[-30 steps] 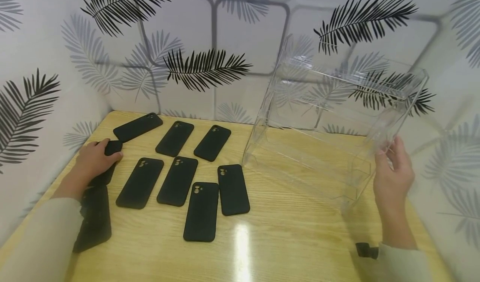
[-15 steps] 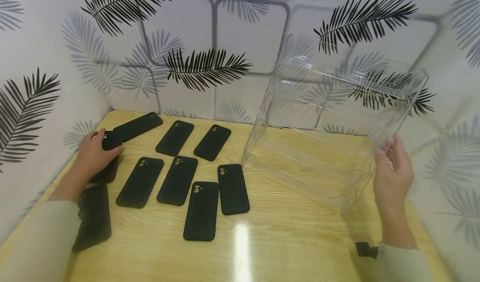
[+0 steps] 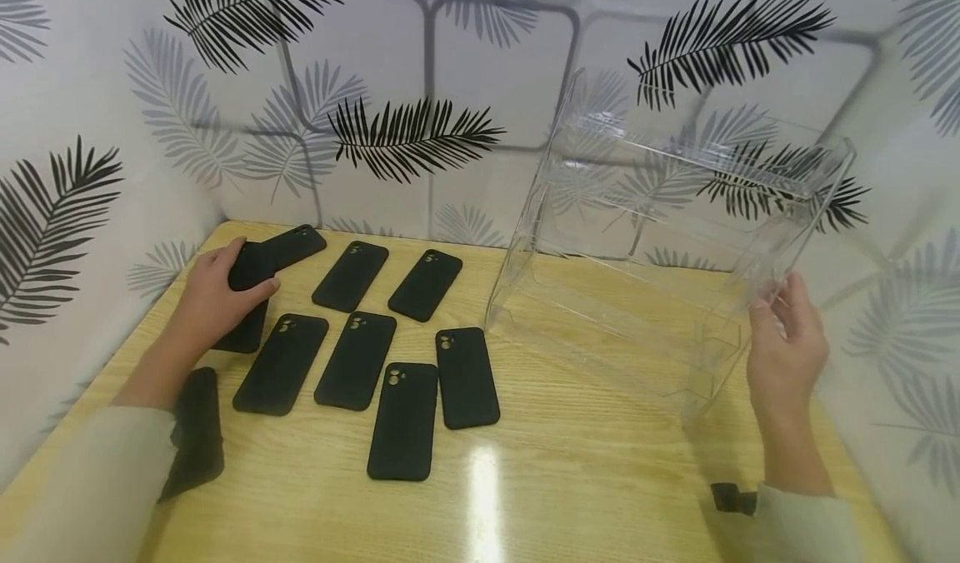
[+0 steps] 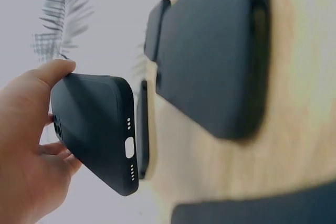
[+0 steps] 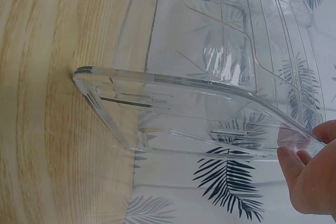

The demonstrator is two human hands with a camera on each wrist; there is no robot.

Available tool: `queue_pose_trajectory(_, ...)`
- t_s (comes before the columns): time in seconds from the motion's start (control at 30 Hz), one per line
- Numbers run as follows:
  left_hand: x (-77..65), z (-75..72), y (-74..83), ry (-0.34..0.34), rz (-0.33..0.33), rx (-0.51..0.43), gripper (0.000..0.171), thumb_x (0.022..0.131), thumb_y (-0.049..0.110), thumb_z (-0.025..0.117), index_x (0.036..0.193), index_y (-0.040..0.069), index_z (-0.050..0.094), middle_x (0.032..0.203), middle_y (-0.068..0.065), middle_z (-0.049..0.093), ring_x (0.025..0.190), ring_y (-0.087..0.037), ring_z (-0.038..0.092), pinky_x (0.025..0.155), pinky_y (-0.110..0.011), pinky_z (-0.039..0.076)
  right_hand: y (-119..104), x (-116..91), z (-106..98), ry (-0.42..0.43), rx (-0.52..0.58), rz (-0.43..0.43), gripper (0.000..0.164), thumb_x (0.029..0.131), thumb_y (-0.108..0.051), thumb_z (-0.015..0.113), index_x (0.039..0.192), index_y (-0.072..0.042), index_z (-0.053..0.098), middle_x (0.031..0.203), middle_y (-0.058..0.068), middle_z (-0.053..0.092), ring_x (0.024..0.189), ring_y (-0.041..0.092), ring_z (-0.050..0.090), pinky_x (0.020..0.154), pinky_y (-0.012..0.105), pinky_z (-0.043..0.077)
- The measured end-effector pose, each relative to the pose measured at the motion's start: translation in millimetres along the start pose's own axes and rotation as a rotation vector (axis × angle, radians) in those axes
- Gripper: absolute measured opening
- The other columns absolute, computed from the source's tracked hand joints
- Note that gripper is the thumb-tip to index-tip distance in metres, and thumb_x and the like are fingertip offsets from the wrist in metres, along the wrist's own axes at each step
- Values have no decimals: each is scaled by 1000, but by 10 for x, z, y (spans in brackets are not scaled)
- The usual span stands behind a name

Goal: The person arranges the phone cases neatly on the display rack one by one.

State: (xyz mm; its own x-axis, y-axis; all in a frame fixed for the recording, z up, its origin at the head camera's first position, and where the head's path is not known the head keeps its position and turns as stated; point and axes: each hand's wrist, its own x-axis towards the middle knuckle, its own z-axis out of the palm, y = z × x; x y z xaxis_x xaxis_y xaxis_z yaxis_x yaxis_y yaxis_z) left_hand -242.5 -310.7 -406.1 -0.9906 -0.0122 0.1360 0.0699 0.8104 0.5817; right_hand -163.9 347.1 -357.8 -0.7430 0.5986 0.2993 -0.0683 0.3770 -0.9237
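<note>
My left hand (image 3: 213, 301) grips a black phone case (image 3: 246, 330) by its edges near the camera-hole end. In the left wrist view that phone case (image 4: 97, 124) is tilted and held apart from the table, its slotted short end facing the camera. In the head view it covers part of another phone case (image 3: 296, 246) lying behind it. My right hand (image 3: 789, 355) holds the right side of a clear plastic tiered rack (image 3: 701, 156). The right wrist view has my thumb and fingers (image 5: 295, 162) at the edge of the rack's side panel (image 5: 184, 81).
Several more black phone cases (image 3: 352, 359) lie spread over the left half of the wooden table (image 3: 585, 480). One phone case (image 3: 201, 430) lies by my left sleeve, partly hidden. Leaf-patterned walls (image 3: 480, 63) close off the back and both sides.
My left hand has moved away from me and to the right, carrying the phone case with it and uncovering the table's left edge. My right hand and the rack have stayed put.
</note>
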Motion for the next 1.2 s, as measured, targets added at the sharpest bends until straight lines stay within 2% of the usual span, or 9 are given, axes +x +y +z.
queue_pose_trajectory(0.17, -3, 12, 253, -9, 34, -38, 96, 95, 52, 64, 163, 9, 13, 156, -37, 20, 141, -57, 24, 109, -72, 26, 2, -2, 0, 3, 5, -1, 54, 101, -16, 57, 152, -28, 43, 146, 2, 53, 130, 9, 55, 110, 23, 42)
queue_pose_trajectory(0.33, 28, 42, 517, -6, 75, -65, 94, 94, 51, 66, 164, 14, 15, 159, -31, 21, 144, -53, 24, 111, -70, 26, -9, -6, -1, -2, -3, 5, 54, 101, -17, 57, 152, -29, 42, 146, 3, 52, 131, 10, 54, 107, 19, 44)
queue_pose_trajectory(0.47, 52, 95, 789, 10, 116, -76, 93, 93, 51, 68, 163, 17, 17, 161, -26, 21, 146, -48, 24, 113, -68, 26, -10, -6, -4, -2, -8, 4, 54, 101, -19, 57, 152, -30, 42, 147, 4, 51, 132, 11, 54, 106, 18, 44)
queue_pose_trajectory(0.67, 105, 250, 1217, 81, 200, -112, 88, 94, 44, 70, 162, 15, 22, 161, -22, 23, 148, -43, 24, 116, -65, 27, -2, -7, -4, 2, -8, -2, 53, 101, -18, 57, 152, -29, 43, 147, 5, 52, 131, 10, 55, 109, 22, 43)
queue_pose_trajectory(0.97, 232, 517, 1811, 162, 318, -154, 85, 94, 37, 71, 161, 12, 25, 161, -22, 23, 145, -43, 29, 113, -60, 34, -13, -3, -20, -14, -7, 32, 54, 102, -18, 57, 152, -31, 42, 148, 4, 51, 132, 12, 53, 107, 19, 44)
queue_pose_trajectory(1.2, 323, 678, 2191, 196, 352, -189, 83, 96, 40, 67, 162, 17, 22, 163, -19, 19, 150, -38, 22, 115, -57, 34, -31, 2, -23, -25, 9, 43, 54, 102, -18, 56, 152, -33, 42, 151, 6, 49, 134, 13, 52, 108, 20, 43)
